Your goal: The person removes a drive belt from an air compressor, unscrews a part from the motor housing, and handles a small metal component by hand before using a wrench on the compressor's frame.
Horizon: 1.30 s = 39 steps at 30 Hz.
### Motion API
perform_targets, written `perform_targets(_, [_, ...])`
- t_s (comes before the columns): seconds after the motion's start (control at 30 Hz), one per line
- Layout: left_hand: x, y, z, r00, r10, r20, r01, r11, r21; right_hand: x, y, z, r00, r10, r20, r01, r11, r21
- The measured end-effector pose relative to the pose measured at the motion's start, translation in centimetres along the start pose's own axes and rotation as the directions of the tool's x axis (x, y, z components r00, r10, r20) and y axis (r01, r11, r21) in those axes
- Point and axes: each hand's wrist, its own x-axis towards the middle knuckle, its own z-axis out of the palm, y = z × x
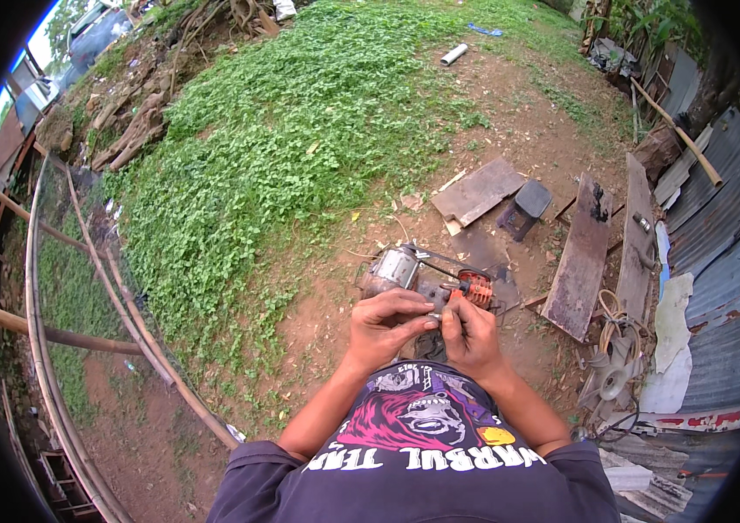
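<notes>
My left hand [387,322] and my right hand [467,336] are raised in front of my dark printed shirt [422,462], fingertips close together, pinching a small metal piece [433,315] that is too small to name. Just beyond them on the ground stands a machine: a silver cylindrical motor [394,266] at the left, with a black belt running right toward an orange finned pump [479,286]. My hands partly hide the machine's lower part.
Flat boards [479,192], a small dark stool [527,209] and long planks [579,257] lie ahead and right. A fan-like metal part with coiled cord [614,375] is near corrugated sheets [718,349]. Bamboo poles with netting [65,331] run along the left. Green ground plants [265,122] grow ahead.
</notes>
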Motion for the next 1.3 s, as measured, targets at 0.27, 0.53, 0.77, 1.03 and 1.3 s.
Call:
perform_targets(0.27, [-0.3,0.1,0.9,0.986,-0.153,-0.059,0.137,0.965,-0.222,0.9,-1.0,-1.0,0.99,-0.134,-0.044,0.136,0.99,0.035])
perform_targets(0.53, [-1.2,0.3,1.3,0.999,-0.049,-0.014,0.047,0.991,-0.125,-0.2,-1.5,-2.5,0.995,-0.09,0.051,0.09,0.996,0.005])
perform_targets(0.77, [-1.9,0.5,1.8,0.996,0.082,0.042,-0.083,0.996,0.022,-1.3,-1.6,-2.2,0.997,0.073,0.019,-0.071,0.994,-0.079])
perform_targets(1.03, [-2.4,0.0,2.3,1.0,-0.008,-0.009,0.007,0.999,-0.048,-1.4,-2.3,-1.5,0.991,0.075,-0.11,-0.072,0.997,0.035])
perform_targets(1.3, [-2.0,-0.2,1.3,1.0,0.018,-0.003,-0.019,0.996,-0.088,-1.3,-2.2,-2.4,0.998,-0.034,-0.045,0.035,0.999,0.006])
